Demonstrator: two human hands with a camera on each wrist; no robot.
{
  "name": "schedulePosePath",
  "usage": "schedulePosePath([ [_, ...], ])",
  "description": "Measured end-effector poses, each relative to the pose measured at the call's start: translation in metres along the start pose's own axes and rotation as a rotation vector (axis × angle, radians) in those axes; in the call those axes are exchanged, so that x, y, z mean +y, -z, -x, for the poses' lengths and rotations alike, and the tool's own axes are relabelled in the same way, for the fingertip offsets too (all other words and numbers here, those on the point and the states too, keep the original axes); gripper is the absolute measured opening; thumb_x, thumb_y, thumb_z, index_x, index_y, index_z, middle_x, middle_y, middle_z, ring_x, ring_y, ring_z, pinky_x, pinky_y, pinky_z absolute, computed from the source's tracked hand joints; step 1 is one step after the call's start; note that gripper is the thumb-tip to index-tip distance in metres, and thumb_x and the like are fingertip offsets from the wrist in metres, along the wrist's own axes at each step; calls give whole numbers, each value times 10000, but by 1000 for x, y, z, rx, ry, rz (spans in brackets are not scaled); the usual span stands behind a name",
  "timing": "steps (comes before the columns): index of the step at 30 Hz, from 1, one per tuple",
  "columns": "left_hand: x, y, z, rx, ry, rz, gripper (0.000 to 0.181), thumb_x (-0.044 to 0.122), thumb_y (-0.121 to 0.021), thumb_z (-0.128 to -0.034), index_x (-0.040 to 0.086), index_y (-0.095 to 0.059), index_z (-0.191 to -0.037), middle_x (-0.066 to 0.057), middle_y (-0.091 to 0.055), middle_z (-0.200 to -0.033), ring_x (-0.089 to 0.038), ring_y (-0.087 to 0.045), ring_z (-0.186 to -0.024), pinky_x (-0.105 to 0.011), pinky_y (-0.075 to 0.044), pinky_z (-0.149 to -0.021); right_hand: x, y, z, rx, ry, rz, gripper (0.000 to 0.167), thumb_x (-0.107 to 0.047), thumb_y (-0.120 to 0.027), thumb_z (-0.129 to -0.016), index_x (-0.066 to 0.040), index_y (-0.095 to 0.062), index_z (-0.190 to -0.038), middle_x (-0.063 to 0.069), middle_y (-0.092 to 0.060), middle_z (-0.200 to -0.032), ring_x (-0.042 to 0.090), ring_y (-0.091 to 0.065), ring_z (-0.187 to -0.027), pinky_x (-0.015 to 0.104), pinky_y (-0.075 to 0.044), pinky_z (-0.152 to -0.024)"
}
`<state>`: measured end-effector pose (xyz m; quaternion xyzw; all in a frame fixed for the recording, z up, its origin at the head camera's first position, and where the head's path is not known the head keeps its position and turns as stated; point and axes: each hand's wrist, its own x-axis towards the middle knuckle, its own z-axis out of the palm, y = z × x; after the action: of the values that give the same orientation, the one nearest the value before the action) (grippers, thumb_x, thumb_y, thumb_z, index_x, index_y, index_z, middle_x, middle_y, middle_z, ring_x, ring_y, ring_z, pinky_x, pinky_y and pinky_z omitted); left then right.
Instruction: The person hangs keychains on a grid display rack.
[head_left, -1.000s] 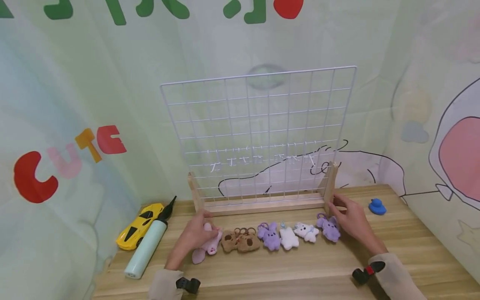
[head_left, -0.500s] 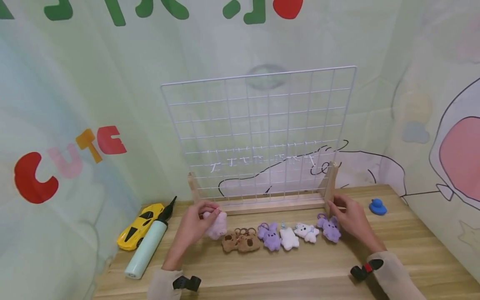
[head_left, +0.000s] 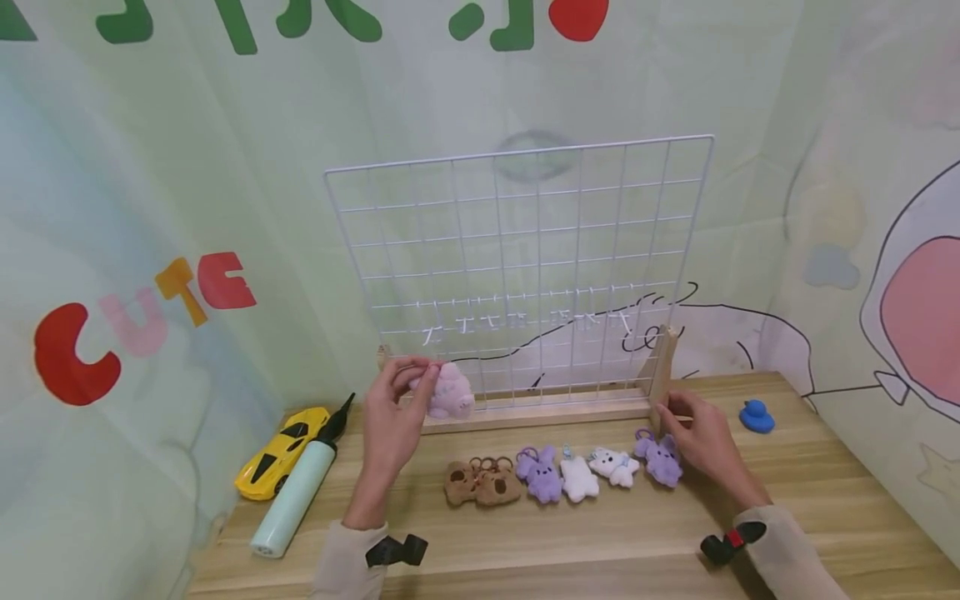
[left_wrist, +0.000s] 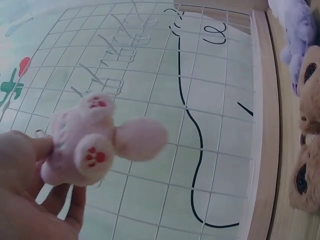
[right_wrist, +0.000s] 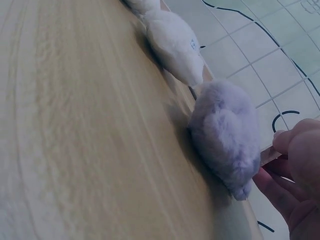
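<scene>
My left hand (head_left: 396,417) pinches a pink plush keychain (head_left: 452,392) in front of the lower left of the white wire grid rack (head_left: 536,225). In the left wrist view the pink plush (left_wrist: 82,142) shows its red paw prints and a round tail, and its ring is mostly hidden. Small white hooks (head_left: 491,321) hang in a row on the grid, above the held plush. My right hand (head_left: 701,429) grips the rack's right wooden post (head_left: 660,375) near its base. Close to those fingers lies a purple plush keychain (head_left: 660,460).
Along the rack's front lie brown plush keychains (head_left: 480,483), another purple one (head_left: 540,475), a white one (head_left: 579,477) and a white dog-like one (head_left: 615,465). A yellow toy car (head_left: 281,454) and a mint pump (head_left: 294,498) sit left, a blue duck (head_left: 757,417) right.
My left hand has lifted the pink plush keychain off the table and raised it toward the hooks. The right hand stays on the post.
</scene>
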<state>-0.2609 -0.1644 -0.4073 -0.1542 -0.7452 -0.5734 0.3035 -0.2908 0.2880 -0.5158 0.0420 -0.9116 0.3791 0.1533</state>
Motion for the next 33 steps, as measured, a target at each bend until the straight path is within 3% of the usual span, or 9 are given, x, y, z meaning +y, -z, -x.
schedulePosePath([
  [4,-1,-4,-3,75,-6,56,198,134,-724,-1050,28,-716,-1217,-118,-829,-1129,-51,-741,-1022,-141,-550,-949,1,0,1,2,-2,0,339,-179,-671,-1090,61,-639,-1327,319,-721,-1293,491,-712,-1201,588,-629,-967],
  [10,-4,-7,-5,136,52,53,235,217,-717,-1064,66,-722,-1245,-84,-834,-1149,-86,-719,-1016,-162,-536,-886,3,0,1,11,4,-1,340,-187,-666,-1094,71,-641,-1314,325,-724,-1278,495,-716,-1189,592,-629,-961],
  [17,-10,-12,-8,141,110,64,270,248,-731,-1056,75,-712,-1263,-73,-835,-1163,-95,-730,-1021,-168,-561,-885,5,0,2,16,14,2,315,-185,-665,-1093,62,-655,-1288,312,-737,-1252,493,-721,-1175,596,-633,-954],
  [33,-7,-14,-10,166,84,99,218,213,-727,-1060,60,-726,-1215,-125,-835,-1096,-104,-713,-968,-193,-530,-830,4,-2,0,26,20,-4,281,-156,-678,-1082,60,-659,-1260,321,-736,-1249,500,-724,-1170,593,-635,-941],
])
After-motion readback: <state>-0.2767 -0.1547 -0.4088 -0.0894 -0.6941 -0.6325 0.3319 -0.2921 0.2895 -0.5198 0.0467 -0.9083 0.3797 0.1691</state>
